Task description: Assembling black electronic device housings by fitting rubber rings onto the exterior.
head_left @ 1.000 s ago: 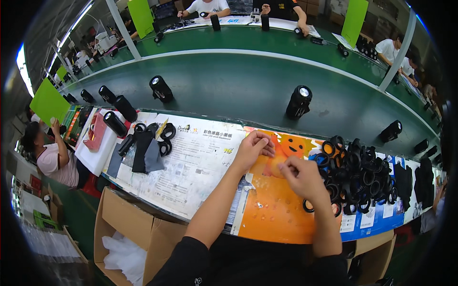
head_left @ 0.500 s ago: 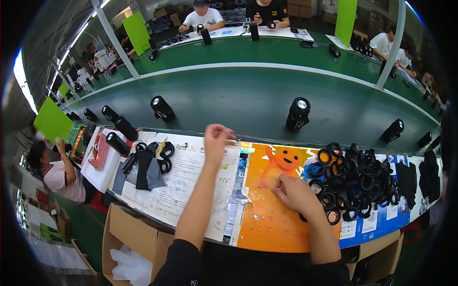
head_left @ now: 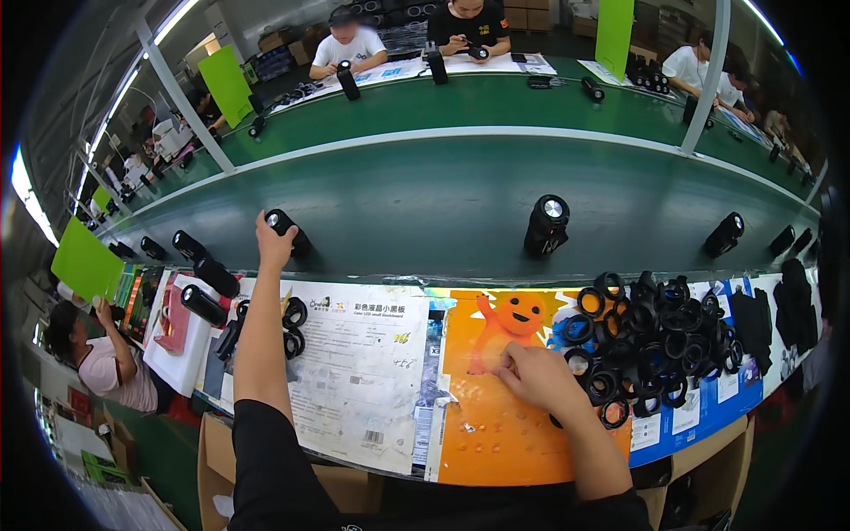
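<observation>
On the green belt at the left, my left hand (head_left: 274,241) reaches far out, its fingers wrapped round the top of a black cylindrical speaker (head_left: 299,243) with a silver disc on its end. My right hand (head_left: 534,379) hovers over the orange sheet (head_left: 496,425) with thumb and fingers pinched together; whatever they may hold is hidden. Just right of it lies a heap of black rings (head_left: 660,345). Another black speaker (head_left: 546,226) stands on the belt beyond the right hand.
More speakers (head_left: 726,234) stand along the belt (head_left: 425,212). Black parts (head_left: 294,327) and a lying speaker (head_left: 204,305) are left of a printed white sheet (head_left: 354,389). Cardboard boxes (head_left: 708,469) sit below the bench edge. A co-worker (head_left: 106,354) sits at the left; others work across the belt.
My left hand has moved left and outward from above the white sheet to the speaker on the belt, closing on it. The right hand stays pinched in nearly the same place.
</observation>
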A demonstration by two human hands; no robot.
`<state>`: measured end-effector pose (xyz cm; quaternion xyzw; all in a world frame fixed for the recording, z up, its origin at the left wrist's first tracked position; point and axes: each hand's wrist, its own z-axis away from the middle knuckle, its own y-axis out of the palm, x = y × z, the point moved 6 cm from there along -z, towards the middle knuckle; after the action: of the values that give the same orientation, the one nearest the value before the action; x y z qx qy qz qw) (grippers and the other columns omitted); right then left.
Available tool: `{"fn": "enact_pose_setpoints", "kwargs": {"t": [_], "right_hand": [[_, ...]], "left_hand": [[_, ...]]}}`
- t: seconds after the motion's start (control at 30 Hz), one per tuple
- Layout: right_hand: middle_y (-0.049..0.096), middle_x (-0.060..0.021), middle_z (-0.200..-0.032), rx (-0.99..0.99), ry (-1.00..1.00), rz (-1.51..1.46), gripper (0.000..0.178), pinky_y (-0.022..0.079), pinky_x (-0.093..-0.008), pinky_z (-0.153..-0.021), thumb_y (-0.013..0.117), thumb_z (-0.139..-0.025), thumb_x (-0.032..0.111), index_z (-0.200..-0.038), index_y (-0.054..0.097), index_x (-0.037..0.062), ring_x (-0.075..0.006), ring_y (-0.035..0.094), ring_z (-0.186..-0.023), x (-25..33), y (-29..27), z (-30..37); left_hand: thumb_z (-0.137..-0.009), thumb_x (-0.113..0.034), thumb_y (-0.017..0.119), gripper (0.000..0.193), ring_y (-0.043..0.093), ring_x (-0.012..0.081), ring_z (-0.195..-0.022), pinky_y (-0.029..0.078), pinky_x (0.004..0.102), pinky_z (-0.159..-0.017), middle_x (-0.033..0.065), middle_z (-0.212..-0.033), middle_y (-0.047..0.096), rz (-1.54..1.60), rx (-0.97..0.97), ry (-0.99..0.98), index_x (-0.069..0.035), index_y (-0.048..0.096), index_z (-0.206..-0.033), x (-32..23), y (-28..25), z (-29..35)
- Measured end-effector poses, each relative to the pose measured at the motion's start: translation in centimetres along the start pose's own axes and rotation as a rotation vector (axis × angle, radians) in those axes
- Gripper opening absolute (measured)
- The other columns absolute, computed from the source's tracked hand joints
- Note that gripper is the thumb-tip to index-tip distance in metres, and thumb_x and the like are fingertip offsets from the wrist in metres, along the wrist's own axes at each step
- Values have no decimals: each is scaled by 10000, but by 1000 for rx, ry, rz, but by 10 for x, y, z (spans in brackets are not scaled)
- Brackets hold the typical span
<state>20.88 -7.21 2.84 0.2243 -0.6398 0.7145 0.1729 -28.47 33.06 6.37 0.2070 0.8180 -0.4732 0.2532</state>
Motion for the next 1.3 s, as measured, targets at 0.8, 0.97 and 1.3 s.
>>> {"fn": "enact_pose_setpoints", "kwargs": {"t": [0.8,0.97,1.3], "right_hand": [[581,41,-937,-897,-1238,-1050,144,429,-288,-613,754,-1004,96,-1009,665,210,-124,532,-690,170,-206,199],[547,46,-903,-883,-848,-948,242,390,-316,-614,772,-978,107,-842,590,188,-142,488,-709,177,-212,215],[618,-48,-916,-984,-1119,-994,48,492,-360,-583,726,-1043,100,-1088,709,98,-198,611,-699,129,-228,202]], "left_hand": [[-841,-233,990,801,659,246,-1197,516,361,-999,130,-1399,665,458,-13,201,-21,591,-1503,-186,-38,307],[-854,-227,981,846,609,311,-1346,510,408,-1106,169,-1469,598,404,17,256,-22,528,-1538,-181,-29,315],[-903,-208,940,866,545,317,-1418,421,418,-1242,174,-1527,526,438,-32,365,-2,449,-1587,-176,-14,322]]}}
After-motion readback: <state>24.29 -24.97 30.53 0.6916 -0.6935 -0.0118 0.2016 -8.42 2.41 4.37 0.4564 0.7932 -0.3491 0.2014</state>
